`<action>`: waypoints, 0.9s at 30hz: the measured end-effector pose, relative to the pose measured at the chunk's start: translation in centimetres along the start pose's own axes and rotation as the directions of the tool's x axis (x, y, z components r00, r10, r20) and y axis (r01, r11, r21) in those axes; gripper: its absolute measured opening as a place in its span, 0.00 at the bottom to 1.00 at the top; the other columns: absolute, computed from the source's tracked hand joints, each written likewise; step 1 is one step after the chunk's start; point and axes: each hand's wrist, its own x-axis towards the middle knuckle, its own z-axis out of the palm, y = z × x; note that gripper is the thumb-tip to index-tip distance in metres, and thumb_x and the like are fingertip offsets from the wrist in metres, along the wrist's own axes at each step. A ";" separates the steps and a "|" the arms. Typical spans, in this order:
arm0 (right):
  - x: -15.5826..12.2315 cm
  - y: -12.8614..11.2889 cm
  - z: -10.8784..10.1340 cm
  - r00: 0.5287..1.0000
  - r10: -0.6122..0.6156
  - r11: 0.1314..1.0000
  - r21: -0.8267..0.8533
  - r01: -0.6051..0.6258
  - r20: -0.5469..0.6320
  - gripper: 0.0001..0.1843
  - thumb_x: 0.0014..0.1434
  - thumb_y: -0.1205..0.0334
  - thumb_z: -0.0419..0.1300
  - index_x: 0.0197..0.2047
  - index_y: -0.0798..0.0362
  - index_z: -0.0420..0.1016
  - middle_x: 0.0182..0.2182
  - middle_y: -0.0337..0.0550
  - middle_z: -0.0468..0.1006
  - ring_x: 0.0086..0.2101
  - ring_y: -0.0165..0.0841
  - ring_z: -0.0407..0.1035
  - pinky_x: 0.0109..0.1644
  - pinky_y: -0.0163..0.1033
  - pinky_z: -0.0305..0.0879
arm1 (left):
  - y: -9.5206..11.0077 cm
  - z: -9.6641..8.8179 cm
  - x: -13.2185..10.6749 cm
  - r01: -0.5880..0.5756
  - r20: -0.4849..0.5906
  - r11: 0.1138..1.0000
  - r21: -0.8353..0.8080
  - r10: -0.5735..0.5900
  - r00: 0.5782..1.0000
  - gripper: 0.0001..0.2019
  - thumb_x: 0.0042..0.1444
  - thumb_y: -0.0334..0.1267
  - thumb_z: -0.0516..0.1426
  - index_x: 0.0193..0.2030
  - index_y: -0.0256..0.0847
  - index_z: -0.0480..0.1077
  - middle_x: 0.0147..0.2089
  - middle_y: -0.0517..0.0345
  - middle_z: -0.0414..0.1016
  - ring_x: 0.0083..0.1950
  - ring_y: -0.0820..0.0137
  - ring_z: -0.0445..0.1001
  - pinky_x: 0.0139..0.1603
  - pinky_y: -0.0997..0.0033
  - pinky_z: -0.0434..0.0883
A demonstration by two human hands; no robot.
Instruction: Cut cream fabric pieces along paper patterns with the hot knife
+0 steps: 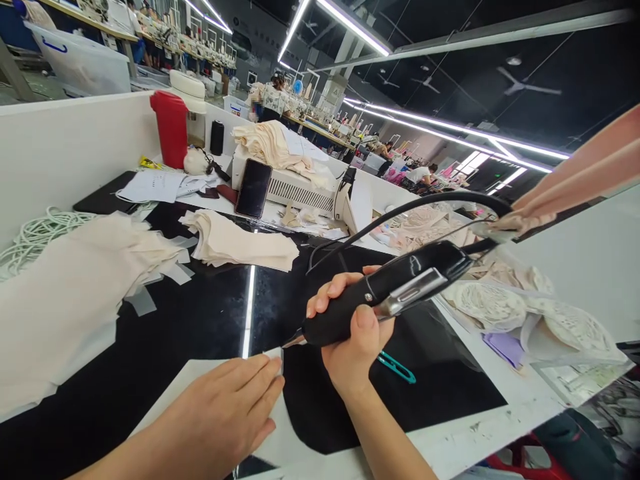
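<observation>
My right hand (355,340) is wrapped round a black corded hand tool (380,287) with a silver lever along its side. Its narrow metal tip (294,340) points down-left, close to a small white tab (274,359). My left hand (225,400) lies palm down, fingers straight and close together, pressing on a white sheet piece (287,423) with the fingertips at that tab. Whether tip and tab touch I cannot tell. Beyond my right wrist lies a teal cutter (397,368) on the black work surface (340,400).
Cream fabric stacks (243,243) lie ahead and at left (75,280), near pale green cord (45,233). A phone (253,189) leans on a vented box (300,193). The tool's cable (390,217) arches rightward. Lace cups (485,303) lie right; a red bin (170,130) stands behind.
</observation>
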 end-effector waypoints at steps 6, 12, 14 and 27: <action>-0.2 -0.7 0.2 1.000 -0.011 1.000 0.006 0.011 0.010 0.23 0.61 0.46 0.67 0.51 0.43 0.63 0.32 0.31 0.70 0.24 0.28 0.68 0.25 0.36 0.70 | 0.3 0.3 0.2 0.030 -0.043 1.000 -0.005 -0.031 0.999 0.21 0.78 0.40 0.44 0.55 0.39 0.78 0.57 0.54 0.82 0.57 0.66 0.78 0.61 0.65 0.65; -0.1 -0.2 0.2 1.000 -0.011 0.999 0.038 0.011 0.006 0.22 0.61 0.48 0.68 0.52 0.43 0.64 0.33 0.32 0.71 0.25 0.27 0.69 0.27 0.36 0.72 | 0.3 0.5 0.1 0.051 -0.056 0.999 -0.016 -0.052 0.997 0.20 0.78 0.40 0.45 0.54 0.40 0.78 0.56 0.55 0.82 0.57 0.66 0.77 0.61 0.65 0.64; 0.1 0.1 0.2 1.000 -0.019 0.999 0.047 0.019 -0.014 0.22 0.60 0.49 0.68 0.52 0.44 0.64 0.33 0.31 0.72 0.26 0.27 0.69 0.27 0.36 0.72 | 0.3 0.5 0.0 0.055 -0.064 0.998 -0.017 -0.056 0.996 0.18 0.77 0.41 0.48 0.55 0.40 0.78 0.57 0.54 0.82 0.58 0.66 0.77 0.61 0.66 0.65; 0.1 -0.3 0.4 0.999 -0.004 0.987 0.159 -0.001 0.034 0.19 0.60 0.52 0.70 0.51 0.44 0.70 0.33 0.32 0.75 0.27 0.26 0.70 0.28 0.34 0.74 | 0.4 0.9 0.1 0.025 -0.088 1.000 0.016 -0.023 0.996 0.21 0.78 0.39 0.44 0.53 0.36 0.78 0.56 0.51 0.82 0.57 0.65 0.76 0.60 0.62 0.64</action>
